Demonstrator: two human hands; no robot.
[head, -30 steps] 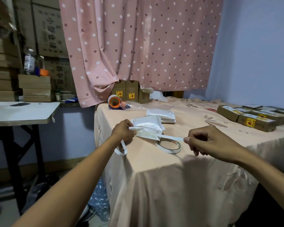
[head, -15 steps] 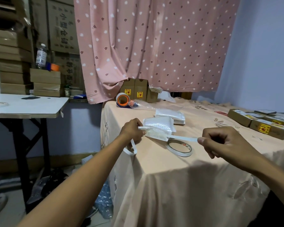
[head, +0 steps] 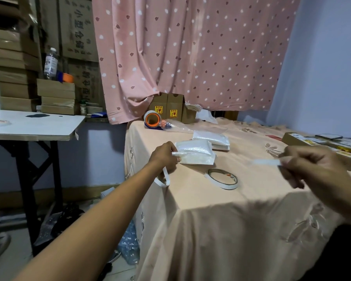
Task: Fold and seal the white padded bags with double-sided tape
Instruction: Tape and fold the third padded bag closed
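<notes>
A folded white padded bag point(head: 195, 153) lies near the left edge of the peach-clothed table point(head: 221, 216). My left hand point(head: 164, 158) pinches the bag's left end, and curled white backing strips point(head: 164, 180) hang below that hand. My right hand point(head: 310, 169), blurred, is off to the right and pinches a short white tape backing strip point(head: 265, 162) that is free of the bag. A roll of double-sided tape point(head: 221, 178) lies flat between my hands. More white padded bags point(head: 212, 139) are stacked behind.
An orange-cored packing tape roll point(head: 152, 119) and small brown cartons point(head: 168, 109) stand at the table's back by the pink dotted curtain point(head: 190, 53). Flat brown boxes point(head: 322, 146) line the right side. A white side table point(head: 34, 124) stands left.
My right hand pulled the backing strip to the right until it came off the bag. My left hand kept its hold on the bag. The camera swung left.
</notes>
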